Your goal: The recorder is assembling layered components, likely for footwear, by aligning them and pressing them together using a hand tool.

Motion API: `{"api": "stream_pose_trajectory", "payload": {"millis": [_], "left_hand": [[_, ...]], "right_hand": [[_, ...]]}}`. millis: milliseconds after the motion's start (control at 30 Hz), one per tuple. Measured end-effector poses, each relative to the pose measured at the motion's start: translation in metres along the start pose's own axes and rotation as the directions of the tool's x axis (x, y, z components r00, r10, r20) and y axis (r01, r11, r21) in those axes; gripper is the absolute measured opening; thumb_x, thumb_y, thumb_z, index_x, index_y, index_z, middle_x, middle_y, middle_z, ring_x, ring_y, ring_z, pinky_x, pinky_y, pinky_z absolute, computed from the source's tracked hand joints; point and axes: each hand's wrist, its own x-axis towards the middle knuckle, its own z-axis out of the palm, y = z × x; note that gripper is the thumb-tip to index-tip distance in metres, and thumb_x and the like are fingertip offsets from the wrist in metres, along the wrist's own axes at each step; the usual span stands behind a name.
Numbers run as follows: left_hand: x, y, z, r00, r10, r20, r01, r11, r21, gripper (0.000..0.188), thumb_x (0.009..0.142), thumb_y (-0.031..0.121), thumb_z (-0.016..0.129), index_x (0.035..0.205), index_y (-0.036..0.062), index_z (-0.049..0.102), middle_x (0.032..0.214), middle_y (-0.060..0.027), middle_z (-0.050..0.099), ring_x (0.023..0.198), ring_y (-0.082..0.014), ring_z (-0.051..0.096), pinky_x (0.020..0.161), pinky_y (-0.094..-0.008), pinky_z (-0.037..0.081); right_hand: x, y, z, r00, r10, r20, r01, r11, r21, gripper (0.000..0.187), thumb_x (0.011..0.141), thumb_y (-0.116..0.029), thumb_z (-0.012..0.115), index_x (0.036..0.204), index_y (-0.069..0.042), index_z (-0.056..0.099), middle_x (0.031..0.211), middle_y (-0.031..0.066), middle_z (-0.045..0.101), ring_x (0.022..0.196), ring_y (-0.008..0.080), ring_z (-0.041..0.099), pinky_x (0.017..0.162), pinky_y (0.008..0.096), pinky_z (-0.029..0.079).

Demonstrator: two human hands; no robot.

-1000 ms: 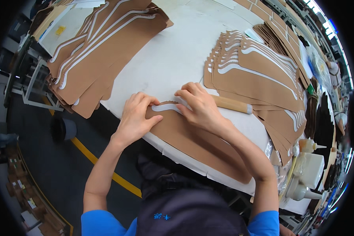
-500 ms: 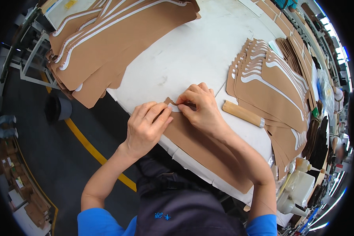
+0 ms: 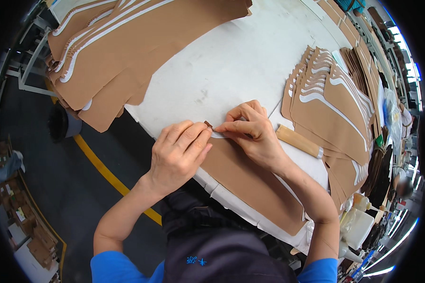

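The long, flat tan-brown panel with a white curved band [image 3: 250, 186] lies along the near edge of the white-covered worktop [image 3: 222, 66], its upper end between the two bare hands. The right hand [image 3: 255, 134] pinches that end's edge between thumb and forefinger, just beside the band. The left hand [image 3: 177, 153] rests over the corner, fingers close together — whether they grip it, I cannot tell. Near the right hand lies a pale wooden cylindrical handle with a silvery end [image 3: 298, 141]; beyond it — a fanned stack of brown, white-banded panels [image 3: 337, 113].

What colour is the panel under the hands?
The panel is brown; the head view shows it best.
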Motion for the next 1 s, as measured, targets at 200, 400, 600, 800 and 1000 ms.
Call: {"api": "stream_pose_trajectory", "payload": {"millis": [200, 400, 600, 800, 1000], "left_hand": [[-0.002, -0.003, 0.001, 1.000, -0.025, 0.006, 0.025, 0.999, -0.027, 0.033, 0.084, 0.006, 0.081, 0.116, 0.0016, 0.074, 0.120, -0.0072, 0.071, 0.109, -0.0273, 0.066, 0.089, -0.0405, 0.053], [0.009, -0.002, -0.003, 0.997, -0.029, 0.070, 0.032, 0.999, -0.030, 0.036, 0.083, 0.004, 0.079, 0.119, 0.0020, 0.075, 0.118, -0.0081, 0.068, 0.106, -0.0284, 0.065, 0.088, -0.0407, 0.054], [0.010, -0.002, -0.003, 0.996, -0.013, 0.087, 0.014, 1.000, -0.011, 0.039, 0.082, 0.002, 0.080, 0.121, 0.0032, 0.078, 0.113, -0.0076, 0.067, 0.103, -0.0281, 0.065, 0.086, -0.0407, 0.055], [0.008, -0.001, -0.001, 0.997, 0.018, 0.077, -0.020, 0.999, 0.030, 0.041, 0.081, 0.001, 0.080, 0.122, 0.0039, 0.078, 0.113, -0.0068, 0.067, 0.102, -0.0275, 0.065, 0.084, -0.0401, 0.056], [0.010, -0.001, 0.002, 0.999, 0.050, 0.018, -0.051, 0.996, 0.068, 0.036, 0.078, 0.002, 0.082, 0.113, 0.0051, 0.080, 0.109, -0.0034, 0.068, 0.100, -0.0232, 0.066, 0.081, -0.0357, 0.057]], "right_hand": [[0.000, 0.008, -0.005, 0.988, -0.132, 0.074, 0.133, 0.991, -0.006, 0.034, 0.082, 0.001, 0.076, 0.109, -0.016, 0.086, 0.105, 0.0001, 0.064, 0.105, 0.0255, 0.053, 0.094, 0.0392, 0.039], [0.001, 0.016, -0.005, 0.952, -0.284, 0.116, 0.293, 0.953, -0.076, 0.044, 0.075, 0.005, 0.071, 0.114, -0.014, 0.082, 0.109, 0.0031, 0.062, 0.107, 0.0282, 0.054, 0.095, 0.0429, 0.042], [-0.002, 0.016, -0.005, 0.910, -0.405, 0.091, 0.415, 0.886, -0.208, 0.039, 0.077, 0.003, 0.073, 0.112, -0.012, 0.081, 0.107, 0.0036, 0.063, 0.106, 0.0278, 0.054, 0.095, 0.0438, 0.043], [0.002, 0.025, -0.016, 0.972, -0.221, 0.085, 0.217, 0.975, 0.050, 0.032, 0.081, 0.004, 0.074, 0.107, -0.013, 0.082, 0.104, 0.0034, 0.065, 0.102, 0.0262, 0.054, 0.092, 0.0388, 0.041], [-0.006, 0.026, -0.015, 0.931, -0.356, 0.081, 0.362, 0.928, -0.085, 0.036, 0.076, 0.003, 0.072, 0.109, -0.009, 0.080, 0.107, 0.0051, 0.063, 0.106, 0.0279, 0.057, 0.093, 0.0426, 0.042]]}}
